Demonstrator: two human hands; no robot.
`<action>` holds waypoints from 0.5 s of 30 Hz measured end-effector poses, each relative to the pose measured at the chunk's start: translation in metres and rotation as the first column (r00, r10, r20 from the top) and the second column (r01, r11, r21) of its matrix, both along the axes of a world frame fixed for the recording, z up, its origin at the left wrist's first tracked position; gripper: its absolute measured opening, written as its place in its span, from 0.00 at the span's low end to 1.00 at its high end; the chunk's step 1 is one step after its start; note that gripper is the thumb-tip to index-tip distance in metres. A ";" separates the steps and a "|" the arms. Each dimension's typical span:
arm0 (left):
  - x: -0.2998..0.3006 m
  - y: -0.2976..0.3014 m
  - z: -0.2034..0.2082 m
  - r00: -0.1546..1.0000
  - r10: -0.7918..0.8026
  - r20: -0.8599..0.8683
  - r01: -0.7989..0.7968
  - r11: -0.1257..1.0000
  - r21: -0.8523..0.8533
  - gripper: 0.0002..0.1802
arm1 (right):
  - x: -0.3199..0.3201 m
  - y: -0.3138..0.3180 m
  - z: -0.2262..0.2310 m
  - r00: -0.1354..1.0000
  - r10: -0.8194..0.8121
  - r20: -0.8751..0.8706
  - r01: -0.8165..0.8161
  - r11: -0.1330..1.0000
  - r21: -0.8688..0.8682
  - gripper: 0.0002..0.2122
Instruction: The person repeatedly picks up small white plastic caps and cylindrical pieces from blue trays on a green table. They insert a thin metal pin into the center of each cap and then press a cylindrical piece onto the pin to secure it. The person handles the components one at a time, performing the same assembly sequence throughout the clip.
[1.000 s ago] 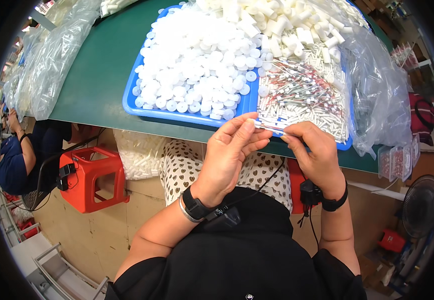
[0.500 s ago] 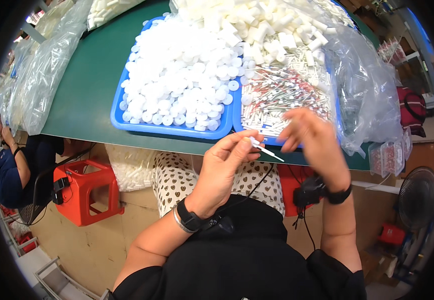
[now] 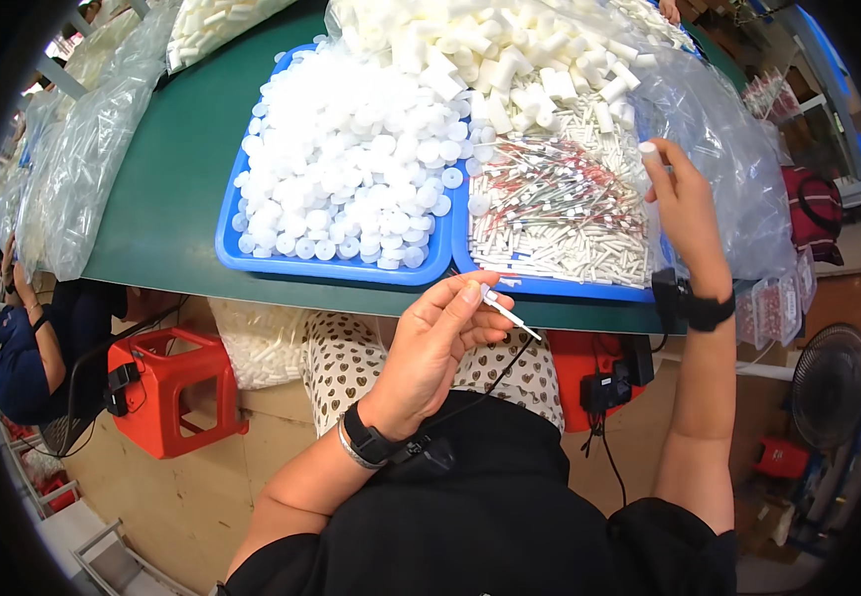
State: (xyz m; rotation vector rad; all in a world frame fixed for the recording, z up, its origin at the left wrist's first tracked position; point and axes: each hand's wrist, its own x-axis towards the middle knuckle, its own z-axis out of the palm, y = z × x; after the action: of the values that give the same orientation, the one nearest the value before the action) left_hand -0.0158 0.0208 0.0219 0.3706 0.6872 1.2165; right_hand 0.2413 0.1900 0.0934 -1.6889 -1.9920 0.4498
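Between the thumb and fingers of my left hand (image 3: pixel 429 338) is a slim white rod (image 3: pixel 514 315) with a thinner tip, pointing down to the right in front of the table edge. My right hand (image 3: pixel 691 204) is raised over the right side of the right blue tray (image 3: pixel 570 289), closed on a short white cylinder (image 3: pixel 648 148) whose round end shows. Under it, that tray holds small white tubes (image 3: pixel 599 248) and thin red-and-white pieces (image 3: pixel 560 179). Larger cream-white cylinders (image 3: pixel 510 74) are heaped at its far end. White discs (image 3: pixel 341 189) fill the left blue tray (image 3: pixel 326 268).
Clear plastic bags lie on the green table (image 3: pixel 172 189), one bag (image 3: pixel 718 149) along the right tray. A red stool (image 3: pixel 177 392) stands at the left, with another person's arm (image 3: pixel 45 343) beyond it. A black fan (image 3: pixel 833 387) is at the right.
My right hand has moved away from the left one, up and to the right, and now shows a white cylinder in its fingers. My left hand keeps the rod, slightly lower.
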 end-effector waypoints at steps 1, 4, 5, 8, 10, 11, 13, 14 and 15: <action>0.000 -0.001 0.000 1.000 0.001 0.002 -0.001 1.000 0.024 0.20 | -0.007 -0.015 0.008 0.998 0.033 -0.060 -0.034 0.999 -0.017 0.12; 0.000 0.001 0.005 0.999 -0.016 0.028 0.013 0.996 0.092 0.19 | -0.031 -0.068 0.018 0.949 0.210 -0.235 -0.239 0.965 -0.105 0.12; 0.001 0.003 0.008 0.998 -0.032 0.046 0.027 0.994 0.109 0.19 | -0.040 -0.084 0.013 0.919 0.253 -0.303 -0.300 0.947 -0.118 0.12; 0.004 0.003 0.011 0.998 -0.058 -0.001 0.058 0.984 0.168 0.18 | -0.052 -0.114 -0.002 0.861 0.331 -0.386 -0.429 0.880 -0.205 0.13; 0.005 0.002 0.010 0.997 -0.061 -0.050 0.070 0.980 0.188 0.18 | -0.059 -0.120 -0.005 0.847 0.292 -0.443 -0.437 0.858 -0.270 0.13; 0.004 0.001 0.008 0.997 -0.057 -0.055 0.065 0.983 0.170 0.18 | -0.060 -0.121 -0.007 0.845 0.312 -0.434 -0.448 0.856 -0.259 0.13; 0.001 -0.002 0.003 0.997 -0.042 -0.066 0.051 0.989 0.136 0.17 | -0.059 -0.122 -0.011 0.833 0.282 -0.477 -0.457 0.836 -0.303 0.13; 0.001 -0.003 0.003 0.997 -0.036 -0.075 0.045 0.992 0.117 0.16 | -0.058 -0.123 -0.013 0.820 0.228 -0.525 -0.456 0.815 -0.357 0.12; 0.002 -0.004 0.002 0.996 -0.036 -0.087 0.047 0.990 0.130 0.17 | -0.057 -0.124 -0.016 0.804 0.172 -0.569 -0.458 0.789 -0.409 0.12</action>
State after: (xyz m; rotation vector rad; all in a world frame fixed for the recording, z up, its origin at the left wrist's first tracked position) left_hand -0.0138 0.0171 0.0244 0.5472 0.6701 1.2154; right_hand 0.1843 0.0659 0.0777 -1.2761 -1.8363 1.5358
